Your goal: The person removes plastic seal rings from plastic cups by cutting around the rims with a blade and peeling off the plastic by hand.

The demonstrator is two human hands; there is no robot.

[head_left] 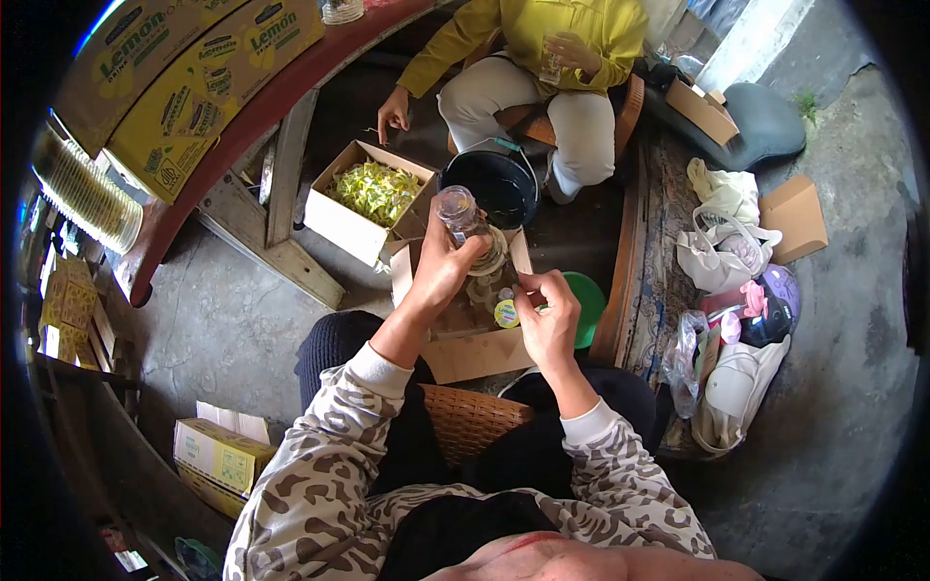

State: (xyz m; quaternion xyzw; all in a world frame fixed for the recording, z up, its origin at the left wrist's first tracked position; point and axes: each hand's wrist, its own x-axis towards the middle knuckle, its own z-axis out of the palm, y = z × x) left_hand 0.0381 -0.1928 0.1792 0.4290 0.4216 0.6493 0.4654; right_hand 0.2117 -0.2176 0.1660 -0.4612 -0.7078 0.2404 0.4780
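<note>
My left hand [444, 263] is closed around a clear plastic cup [457, 205], which is tilted with one round end toward me. To its right, my right hand [548, 315] has its thumb and fingers pinched together; whatever is between them is too small to make out. Beside those fingertips shows a round yellow-and-green label [507, 313]. Below both hands, an open cardboard box [475, 356] holds clear, round plastic pieces [484, 283], partly covered by my left hand.
Ahead stand a box of yellow-green strips [373, 194] and a black bucket [499, 194]. A person in a yellow top [542, 39] sits opposite, holding a clear cup. Lemon drink cartons [213, 87] line the left bench. Bags [727, 252] lie at right; a green basin [585, 308] is nearby.
</note>
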